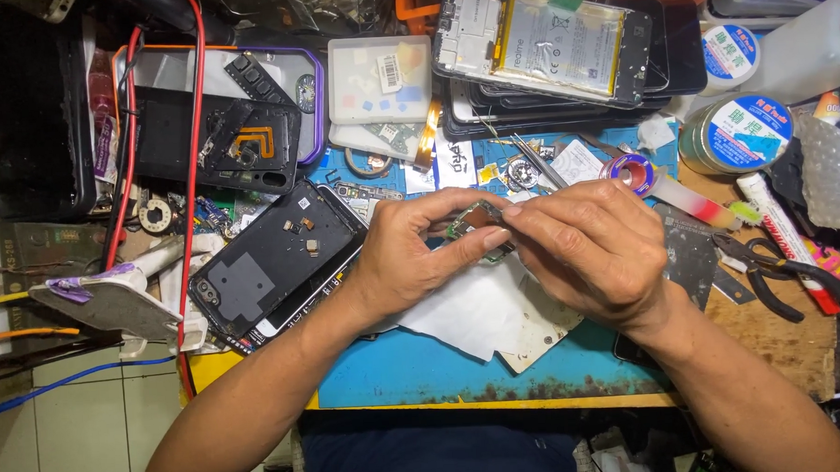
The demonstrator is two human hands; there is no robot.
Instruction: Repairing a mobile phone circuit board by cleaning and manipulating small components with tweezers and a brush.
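A: Over the blue mat (443, 365) at counter (768, 335) centre: left hand (411, 250) and right hand (592, 244) meet, both pinching a small green circuit board (480, 223) between fingertips, held above a white sheet (469, 313).

B: What's around it?

A: Black phone back cover (272, 260) just left of the left hand. Opened phone with battery (548, 43) at top. Solder spool (737, 132) and black pliers (766, 270) to the right.
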